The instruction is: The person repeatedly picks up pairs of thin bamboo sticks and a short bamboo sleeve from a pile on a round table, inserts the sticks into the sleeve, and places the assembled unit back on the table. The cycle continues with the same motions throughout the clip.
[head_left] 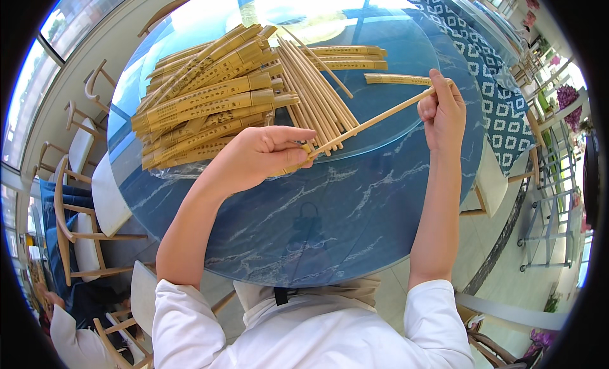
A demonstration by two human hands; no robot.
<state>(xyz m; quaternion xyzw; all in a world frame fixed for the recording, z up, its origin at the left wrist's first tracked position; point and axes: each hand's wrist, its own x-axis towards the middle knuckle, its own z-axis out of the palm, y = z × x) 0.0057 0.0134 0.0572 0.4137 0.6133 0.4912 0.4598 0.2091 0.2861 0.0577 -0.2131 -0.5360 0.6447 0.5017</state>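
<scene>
My right hand [444,115] pinches the far right end of a pair of wooden chopsticks [384,117], which slants down to the left. At their lower end, my left hand [257,154] is closed with thumb and fingers on a yellow paper chopstick sleeve [295,168], mostly hidden by the fingers. Whether the tips are inside the sleeve or just against it, I cannot tell. Just beyond lies a bundle of bare wooden chopsticks [317,90]. A large heap of printed yellow paper sleeves [206,99] is piled left of it.
Several more yellow sleeves [349,58] lie behind the bare chopsticks, and a single sleeve [396,79] lies near my right hand. A glass turntable [406,45] tops the round blue marbled table [304,236]. Wooden chairs [76,210] stand to the left; a person's sleeve [70,334] shows lower left.
</scene>
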